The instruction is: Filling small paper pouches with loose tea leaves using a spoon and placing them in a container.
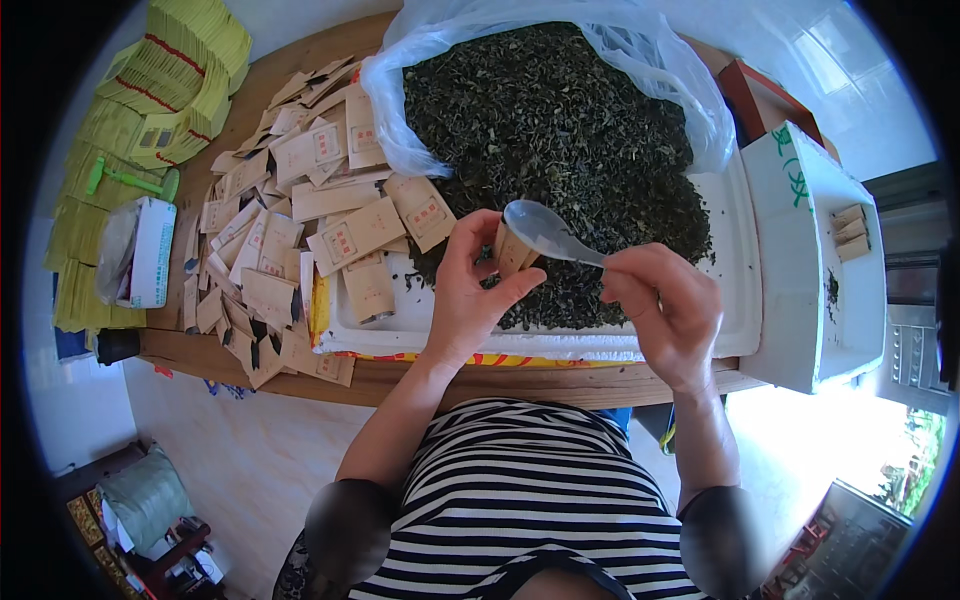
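Between the thumb and fingers of my left hand (472, 289) is a small brown paper packet (514, 252), held upright over the dried leaves. My right hand (667, 307) grips the handle of a translucent plastic spoon (541, 227). The spoon's bowl lies over the top of the packet and hides its mouth. Beneath both hands, a large heap of dark dried leaves (551, 112), which look like tea, spills from a clear plastic bag (405, 105) onto a white foam tray (739, 285). Loose brown packets (356, 232) overlap the tray's left side.
A big pile of brown packets (262, 247) covers the wooden table (277, 67) at left. Beyond it are stacked yellow packets (187, 45), a green plastic tool (127, 178) and a small white box (154, 255). At right stands a foam box (780, 262) holding several filled packets (851, 232).
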{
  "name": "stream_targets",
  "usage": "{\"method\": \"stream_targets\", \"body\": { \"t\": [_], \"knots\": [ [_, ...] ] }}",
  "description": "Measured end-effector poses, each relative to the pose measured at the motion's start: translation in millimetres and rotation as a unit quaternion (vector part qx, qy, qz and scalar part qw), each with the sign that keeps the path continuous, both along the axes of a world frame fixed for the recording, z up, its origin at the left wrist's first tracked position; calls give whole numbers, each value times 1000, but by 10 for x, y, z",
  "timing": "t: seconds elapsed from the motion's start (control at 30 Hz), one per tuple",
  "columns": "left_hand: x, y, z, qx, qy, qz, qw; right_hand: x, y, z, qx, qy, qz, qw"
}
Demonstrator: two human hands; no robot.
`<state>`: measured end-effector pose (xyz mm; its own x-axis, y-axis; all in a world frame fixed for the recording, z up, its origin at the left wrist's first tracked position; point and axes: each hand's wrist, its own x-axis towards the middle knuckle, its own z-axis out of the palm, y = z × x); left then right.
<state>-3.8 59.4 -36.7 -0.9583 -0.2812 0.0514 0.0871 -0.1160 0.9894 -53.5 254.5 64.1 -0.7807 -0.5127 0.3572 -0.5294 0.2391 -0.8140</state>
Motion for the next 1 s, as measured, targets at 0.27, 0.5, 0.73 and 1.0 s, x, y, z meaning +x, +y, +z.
{"method": "stream_targets", "body": {
  "t": [0.27,0.5,0.73,1.0],
  "knots": [
    [29,-53,28,105,24,-71,992,-257,289,-49,-86,-117,-114,983],
    [-68,-61,146,190,41,-150,969,-631,515,-756,173,158,-176,956],
    [-257,-55,233,293,31,-253,922,-464,160,64,18,60,-2,998],
    [-434,189,213,193,-13,-288,938,-514,293,252,24,98,74,992]
  ]
}}
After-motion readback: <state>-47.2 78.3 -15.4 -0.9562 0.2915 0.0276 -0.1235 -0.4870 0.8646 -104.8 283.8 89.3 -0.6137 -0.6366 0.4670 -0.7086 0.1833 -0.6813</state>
